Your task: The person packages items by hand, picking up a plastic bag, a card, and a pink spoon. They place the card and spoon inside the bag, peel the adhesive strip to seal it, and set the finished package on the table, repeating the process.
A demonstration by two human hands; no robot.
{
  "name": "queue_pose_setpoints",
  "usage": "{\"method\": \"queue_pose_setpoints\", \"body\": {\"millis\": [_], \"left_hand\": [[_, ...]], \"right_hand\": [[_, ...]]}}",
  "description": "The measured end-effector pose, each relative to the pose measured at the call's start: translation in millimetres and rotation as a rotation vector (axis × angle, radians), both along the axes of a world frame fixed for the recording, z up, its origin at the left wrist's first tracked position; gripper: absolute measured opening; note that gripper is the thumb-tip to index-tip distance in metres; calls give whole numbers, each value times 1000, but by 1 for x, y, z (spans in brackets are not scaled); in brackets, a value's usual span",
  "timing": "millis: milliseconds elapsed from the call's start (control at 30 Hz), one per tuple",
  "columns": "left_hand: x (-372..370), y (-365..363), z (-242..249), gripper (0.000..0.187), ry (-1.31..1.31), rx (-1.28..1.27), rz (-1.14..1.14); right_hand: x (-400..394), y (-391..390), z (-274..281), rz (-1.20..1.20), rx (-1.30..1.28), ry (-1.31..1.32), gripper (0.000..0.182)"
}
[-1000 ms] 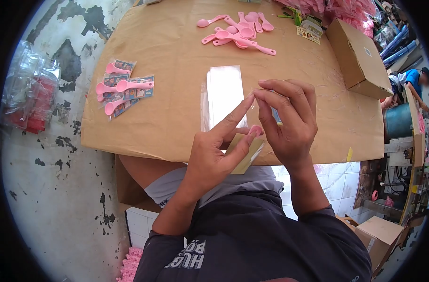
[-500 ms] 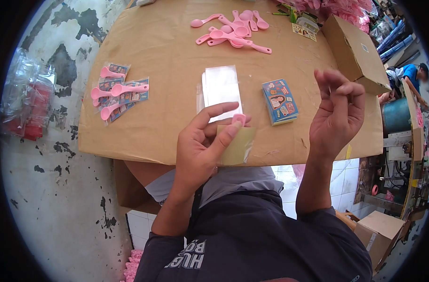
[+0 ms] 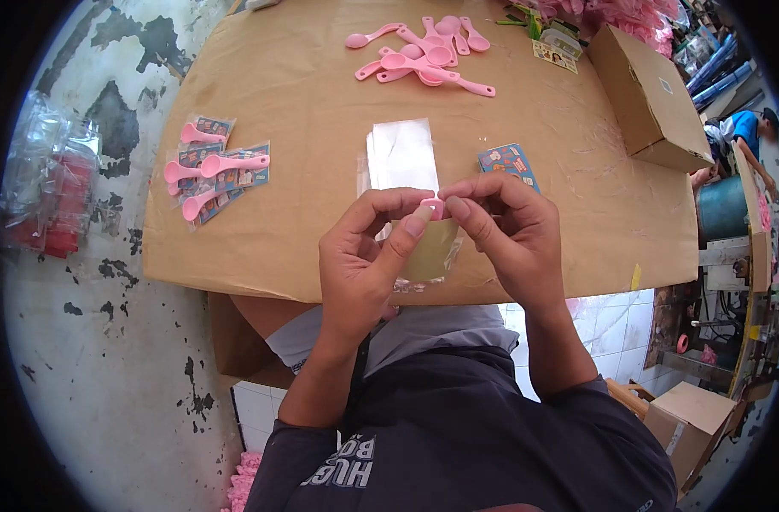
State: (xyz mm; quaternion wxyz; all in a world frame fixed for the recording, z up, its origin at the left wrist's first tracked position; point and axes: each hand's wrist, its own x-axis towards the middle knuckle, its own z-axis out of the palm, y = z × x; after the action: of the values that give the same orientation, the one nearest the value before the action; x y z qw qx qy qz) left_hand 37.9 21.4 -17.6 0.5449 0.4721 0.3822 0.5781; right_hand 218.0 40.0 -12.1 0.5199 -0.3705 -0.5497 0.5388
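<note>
Near the table's front edge, my left hand [image 3: 368, 247] pinches a small clear bag [image 3: 432, 252] with an olive-backed card inside. The pink handle end of a spoon [image 3: 435, 207] shows at the bag's top. Closed at the fingertips, my right hand [image 3: 517, 235] meets the bag's top at the handle; what its fingertips grip is too small to tell. Behind my hands lies a stack of clear bags [image 3: 401, 158]. A stack of blue printed cards [image 3: 509, 162] is partly hidden by my right hand. Packed spoons with cards [image 3: 223, 171] lie at the left.
Loose pink spoons [image 3: 419, 58] are heaped at the table's far side. A cardboard box [image 3: 645, 102] stands at the right edge, with green items and pink plastic behind. Wrapped bags [image 3: 57, 179] are beside the left wall. A person [image 3: 752, 132] is at the far right.
My right hand has come down and left from its raised place over the table's right side to the top of the bag. It now covers part of the card stack.
</note>
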Motion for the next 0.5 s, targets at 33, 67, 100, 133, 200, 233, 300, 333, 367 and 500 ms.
{"method": "queue_pose_setpoints", "body": {"millis": [33,67,100,133,200,233,300,333,367,500], "left_hand": [[-1,0,0,26,0,-1,1],[-2,1,1,26,10,4,-2],[-3,1,1,26,21,10,-3],[-5,1,2,26,21,12,2],[-9,1,3,26,94,-3,-3],[-11,0,6,26,95,-1,0],[-12,-2,11,26,54,-66,-23],[-10,-2,11,26,56,-66,-20],[-5,-1,10,25,1,0,12],[-12,-1,2,21,11,70,17]], "right_hand": [[2,0,4,19,-23,-10,16],[3,1,6,39,-45,-20,16],[4,1,6,43,-44,-19,16],[5,1,6,48,-49,-20,16],[6,3,7,55,-50,-21,16],[7,3,8,56,-45,-35,16],[6,2,11,58,-41,-49,16],[5,2,13,56,-20,-38,16],[3,2,14,56,4,-28,16],[2,2,16,59,42,8,16]]}}
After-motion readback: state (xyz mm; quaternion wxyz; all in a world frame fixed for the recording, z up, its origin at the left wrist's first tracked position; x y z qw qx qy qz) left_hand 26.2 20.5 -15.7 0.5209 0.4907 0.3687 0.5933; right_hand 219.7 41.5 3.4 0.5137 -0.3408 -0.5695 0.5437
